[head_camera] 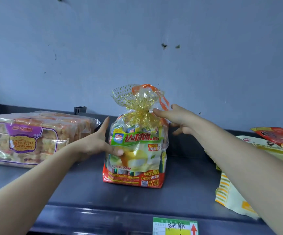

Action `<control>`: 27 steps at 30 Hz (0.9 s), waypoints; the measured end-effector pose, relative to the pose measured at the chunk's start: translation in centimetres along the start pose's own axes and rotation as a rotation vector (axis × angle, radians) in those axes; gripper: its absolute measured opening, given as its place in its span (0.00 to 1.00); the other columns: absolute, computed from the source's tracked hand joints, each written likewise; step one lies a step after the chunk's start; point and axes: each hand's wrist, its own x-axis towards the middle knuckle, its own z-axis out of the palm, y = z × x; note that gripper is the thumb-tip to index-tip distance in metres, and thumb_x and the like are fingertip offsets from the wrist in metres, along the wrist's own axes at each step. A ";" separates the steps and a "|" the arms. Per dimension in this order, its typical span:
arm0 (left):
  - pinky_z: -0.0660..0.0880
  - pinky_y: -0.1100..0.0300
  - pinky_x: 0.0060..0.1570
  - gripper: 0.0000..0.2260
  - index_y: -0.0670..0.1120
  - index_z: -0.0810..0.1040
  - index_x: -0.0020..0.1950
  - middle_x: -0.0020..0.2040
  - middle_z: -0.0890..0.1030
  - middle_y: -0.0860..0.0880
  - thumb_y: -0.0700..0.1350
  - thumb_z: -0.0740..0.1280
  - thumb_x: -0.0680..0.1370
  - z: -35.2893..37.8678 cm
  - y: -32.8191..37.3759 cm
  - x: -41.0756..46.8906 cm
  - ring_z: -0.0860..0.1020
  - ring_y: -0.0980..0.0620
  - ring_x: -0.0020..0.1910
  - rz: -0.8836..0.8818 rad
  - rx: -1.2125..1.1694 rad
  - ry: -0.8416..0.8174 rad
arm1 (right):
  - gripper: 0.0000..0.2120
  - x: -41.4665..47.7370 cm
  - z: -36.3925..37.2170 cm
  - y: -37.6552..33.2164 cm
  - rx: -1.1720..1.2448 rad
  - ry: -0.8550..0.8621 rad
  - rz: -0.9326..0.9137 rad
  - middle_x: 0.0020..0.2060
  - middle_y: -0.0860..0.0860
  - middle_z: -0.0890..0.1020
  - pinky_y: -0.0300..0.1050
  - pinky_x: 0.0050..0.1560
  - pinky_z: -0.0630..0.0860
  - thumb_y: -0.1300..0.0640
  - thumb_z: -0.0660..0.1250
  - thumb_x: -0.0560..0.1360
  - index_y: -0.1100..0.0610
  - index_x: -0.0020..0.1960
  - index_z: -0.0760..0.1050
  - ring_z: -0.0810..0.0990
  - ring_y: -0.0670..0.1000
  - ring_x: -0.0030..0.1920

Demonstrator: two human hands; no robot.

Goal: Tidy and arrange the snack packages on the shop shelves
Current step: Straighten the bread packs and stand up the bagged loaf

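Observation:
A tall clear snack bag with a green, yellow and red label stands upright in the middle of the dark shelf. Its top is gathered with a gold tie and an orange ribbon. My left hand touches the bag's left side with straight fingers, the thumb lying on the front label. My right hand reaches to the bag's right side at the tied neck, fingers spread and straight, the thumb tip near the gold tie. Neither hand's fingers curl around the bag.
A wide clear package of cakes with a purple label lies on the shelf to the left. Flat yellow-and-white packs and a red pack lie to the right, partly behind my right forearm. A price tag sits on the shelf's front edge. A blue wall rises behind.

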 end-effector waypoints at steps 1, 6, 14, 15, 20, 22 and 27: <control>0.68 0.48 0.68 0.76 0.62 0.34 0.76 0.67 0.76 0.54 0.53 0.86 0.44 -0.1 -0.4 0.5 0.75 0.53 0.65 -0.031 -0.054 -0.010 | 0.40 -0.3 0.3 0.4 0.046 -0.035 0.043 0.71 0.56 0.68 0.66 0.64 0.69 0.39 0.71 0.69 0.57 0.72 0.61 0.67 0.60 0.69; 0.71 0.36 0.61 0.59 0.56 0.51 0.76 0.64 0.78 0.46 0.46 0.85 0.55 1.1 -1.1 2.4 0.77 0.42 0.62 -0.003 -0.209 -0.120 | 0.51 -0.8 0.7 2.9 0.291 -0.217 0.082 0.62 0.54 0.77 0.65 0.62 0.71 0.27 0.74 0.43 0.52 0.60 0.74 0.73 0.58 0.64; 0.81 0.50 0.44 0.37 0.54 0.66 0.70 0.58 0.83 0.46 0.38 0.77 0.65 4.4 0.1 3.6 0.82 0.44 0.54 -0.002 -0.292 -0.118 | 0.60 -0.8 -0.9 5.1 0.319 -0.223 -0.028 0.52 0.50 0.82 0.49 0.42 0.75 0.36 0.81 0.34 0.52 0.63 0.71 0.80 0.52 0.51; 0.81 0.50 0.43 0.38 0.55 0.65 0.70 0.57 0.83 0.46 0.37 0.77 0.66 4.8 0.1 3.8 0.83 0.45 0.52 -0.014 -0.296 -0.097 | 0.60 -0.7 -1.3 5.2 0.309 -0.217 -0.022 0.53 0.52 0.82 0.51 0.44 0.76 0.35 0.81 0.35 0.53 0.65 0.70 0.80 0.53 0.52; 0.80 0.58 0.49 0.44 0.58 0.61 0.70 0.60 0.81 0.49 0.37 0.80 0.63 5.4 1.3 4.1 0.82 0.53 0.54 0.068 -0.240 -0.068 | 0.68 -0.2 -2.3 4.7 0.321 -0.152 -0.105 0.68 0.56 0.73 0.58 0.67 0.69 0.31 0.80 0.43 0.55 0.75 0.59 0.75 0.55 0.65; 0.74 0.57 0.62 0.61 0.55 0.51 0.78 0.71 0.70 0.53 0.50 0.85 0.53 4.3 2.4 4.2 0.76 0.56 0.63 0.133 -0.189 -0.078 | 0.67 -0.3 -2.5 4.0 0.252 -0.179 -0.195 0.73 0.53 0.67 0.56 0.72 0.64 0.30 0.79 0.45 0.54 0.76 0.58 0.69 0.53 0.70; 0.53 0.53 0.69 0.38 0.57 0.59 0.77 0.77 0.58 0.56 0.63 0.69 0.70 1.7 4.4 6.2 0.58 0.56 0.75 0.166 -0.137 0.174 | 0.51 -2.5 -1.8 1.6 -0.190 -0.341 -0.245 0.63 0.44 0.76 0.45 0.65 0.72 0.38 0.81 0.50 0.47 0.69 0.67 0.77 0.43 0.61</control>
